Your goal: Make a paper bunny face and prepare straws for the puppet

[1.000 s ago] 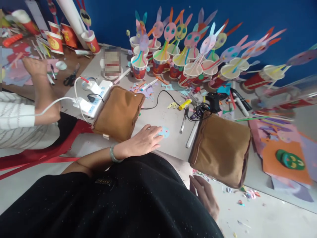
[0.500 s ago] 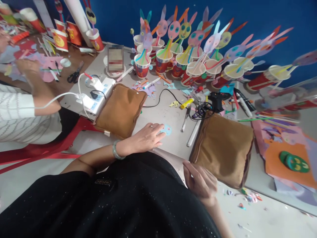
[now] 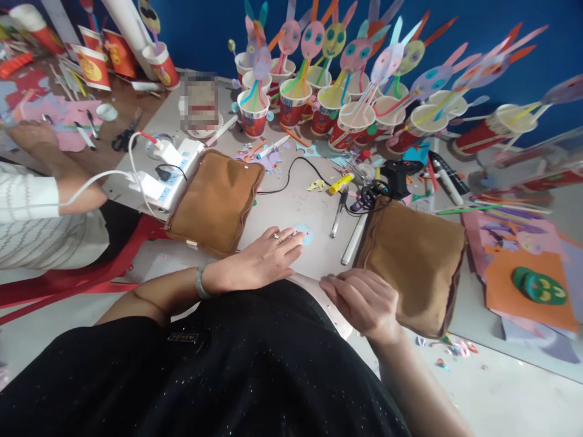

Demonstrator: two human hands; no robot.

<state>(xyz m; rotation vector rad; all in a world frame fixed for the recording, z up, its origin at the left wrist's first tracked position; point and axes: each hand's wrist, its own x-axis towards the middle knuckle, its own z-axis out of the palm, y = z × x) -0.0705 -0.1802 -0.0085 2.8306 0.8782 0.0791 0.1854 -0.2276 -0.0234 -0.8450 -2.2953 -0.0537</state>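
Observation:
My left hand [image 3: 262, 258] lies palm down at the table's near edge, fingers stretched out. Its fingertips rest on the left side of a small light blue paper disc [image 3: 306, 235] that has small red marks. My right hand [image 3: 364, 297] hovers by the table edge, in front of a brown cushion [image 3: 414, 267]. Its fingers are curled together, and whatever they may hold is hidden. A silver pen [image 3: 338, 215] and a white marker [image 3: 354, 240] lie on the table beyond the disc, to its right.
Red paper cups [image 3: 254, 115] with paper rabbit figures line the back. A tan cushion [image 3: 216, 200] and a power strip [image 3: 180, 176] sit left. A yellow marker [image 3: 340, 184] lies among paper scraps. Orange paper [image 3: 523, 291] is at right. Another person's arm [image 3: 77, 188] shows left.
My right hand has risen and moved forward, away from my body. My left hand stays at the disc with its fingers slightly shifted. The whole view has shifted a little.

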